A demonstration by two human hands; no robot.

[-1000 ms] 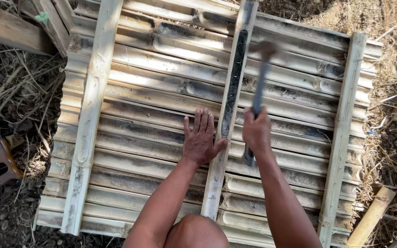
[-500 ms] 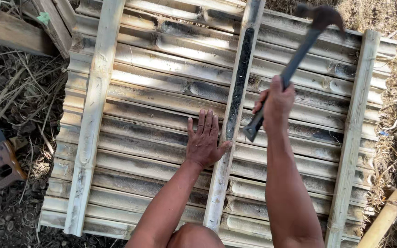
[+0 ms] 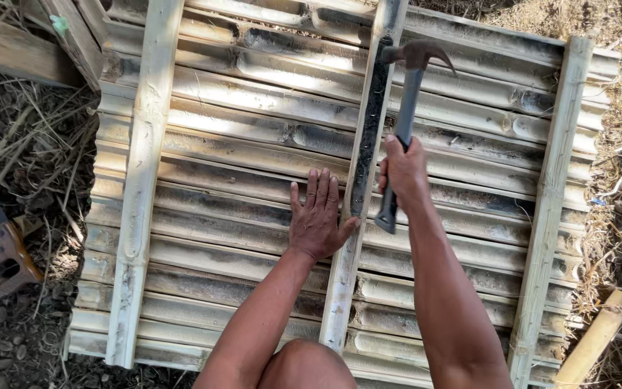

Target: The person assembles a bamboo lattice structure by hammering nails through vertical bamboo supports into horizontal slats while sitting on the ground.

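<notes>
A panel of split bamboo slats (image 3: 253, 137) lies flat on the ground, crossed by three pale upright battens. My left hand (image 3: 317, 216) rests flat and spread on the slats, its thumb against the middle batten (image 3: 358, 194). My right hand (image 3: 404, 169) grips the dark handle of a claw hammer (image 3: 406, 94). The hammer head sits low, at the upper part of the middle batten, claw pointing right. My knee shows at the bottom edge.
A left batten (image 3: 142, 180) and a right batten (image 3: 548, 209) run down the panel. A handsaw with a wooden handle (image 3: 1, 263) lies on the dirt at left. A bamboo pole (image 3: 595, 338) lies at lower right. Dry grass and stones surround the panel.
The hammer, raised high to the right half a second ago, has swung down onto the middle batten. My left hand has stayed flat on the slats.
</notes>
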